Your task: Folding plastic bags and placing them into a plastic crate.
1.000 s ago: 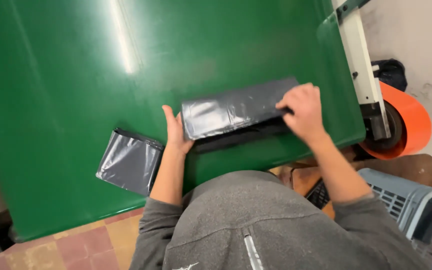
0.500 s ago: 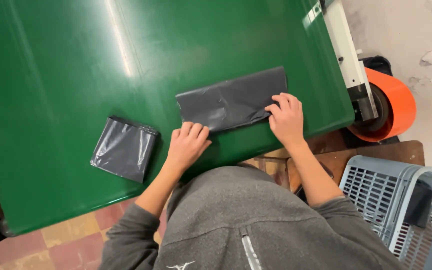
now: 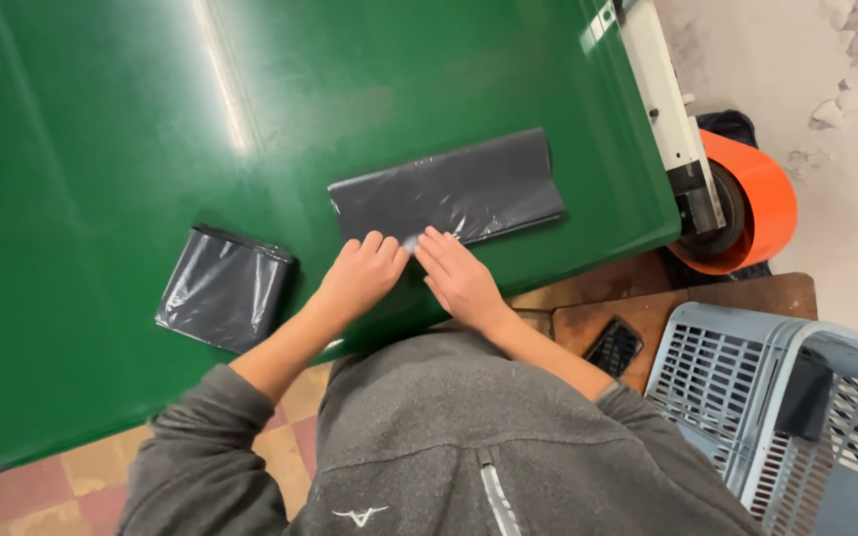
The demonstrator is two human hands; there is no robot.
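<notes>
- Grey fleece top point(image 3: 469, 437): one, worn by the person, nearest the camera, both sleeves pushed back along the forearms.
- Checkered floor tiles point(image 3: 42, 491): red and yellow, showing below the counter's near edge at lower left.
- Slatted plastic crate point(image 3: 747, 397): one, pale blue-grey, at lower right beside the person.
- Wooden surface point(image 3: 707, 303): one, brown, between the crate and the counter; one dark flat phone-like object point(image 3: 613, 347) lies on it.
- Left hand point(image 3: 364, 273): one, flat with fingers together, fingertips resting on the near edge of the long folded bag; it pinches nothing.
- Right hand point(image 3: 459, 276): one, flat with fingers together, fingertips on the same near edge, just beside the left hand, almost touching it; it grips nothing.
- Long folded bag point(image 3: 449, 194): one, dark grey glossy plastic, folded into a wide strip, lying flat on the counter just beyond both hands, slightly slanted.
- Small folded bag point(image 3: 222, 288): one, same dark grey plastic, folded to a compact near-square, on the counter to the left of the left forearm, apart from the long one.
- Counter point(image 3: 151, 119): one, shiny green surface, carrying both bags; two bags in all.
- White machine rail point(image 3: 662, 94): one, along the counter's right edge.
- Orange roll point(image 3: 757, 194): one, mounted at the rail's near end, beyond the counter's right corner.
</notes>
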